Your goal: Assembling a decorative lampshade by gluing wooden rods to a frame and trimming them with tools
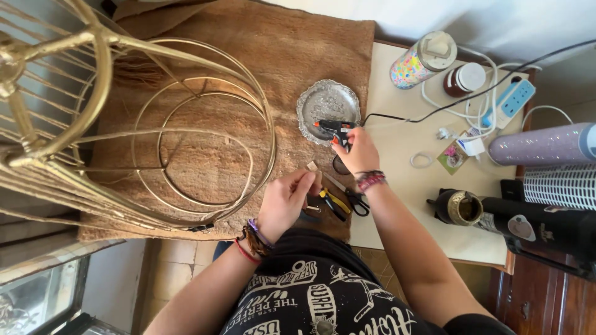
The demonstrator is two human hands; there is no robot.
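Observation:
My right hand [356, 152] grips a black and orange glue gun [334, 129] whose tip rests over a round silver tray [326, 102]. Its black cord [447, 107] runs off to the right. My left hand [285, 201] pinches a small brown strip [312, 167] between thumb and fingers, just left of the right hand. A large gold wire frame [198, 136] with nested rings lies on brown burlap cloth [273, 43] to the left of both hands.
Pliers with yellow handles [335, 201] and black scissors [355, 200] lie near my left hand. On the white table sit a colourful tumbler [422, 61], a power strip [512, 99], glittery rolls [540, 146] and a dark bottle [459, 208].

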